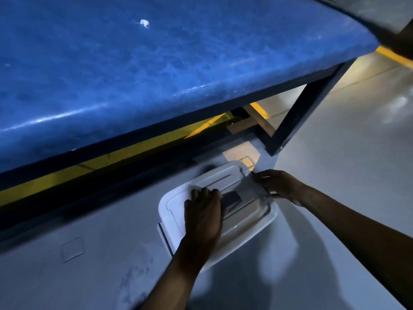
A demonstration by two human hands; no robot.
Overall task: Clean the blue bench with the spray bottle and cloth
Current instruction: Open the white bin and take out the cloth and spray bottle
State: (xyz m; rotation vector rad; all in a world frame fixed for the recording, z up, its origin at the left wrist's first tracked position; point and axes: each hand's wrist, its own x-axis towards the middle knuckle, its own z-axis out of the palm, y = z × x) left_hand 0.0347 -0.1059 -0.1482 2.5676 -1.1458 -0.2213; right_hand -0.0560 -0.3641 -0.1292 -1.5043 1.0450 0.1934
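Observation:
The blue bench [156,63] fills the upper left; its top is dusty and smeared, with a small white speck [144,23] on it. On the grey floor in front stands a white plastic box [252,229] with a translucent lid. My left hand [203,215] lies on the lid's middle, fingers curled down beside a dark shape [232,199] that shows through it. My right hand [279,186] pinches the latch at the lid's right end. No spray bottle or cloth is in plain sight.
The bench's dark metal leg [297,113] slants down to the floor just beyond the box. A yellow floor line [67,175] runs under the bench. Grey floor spreads to the right and below the box.

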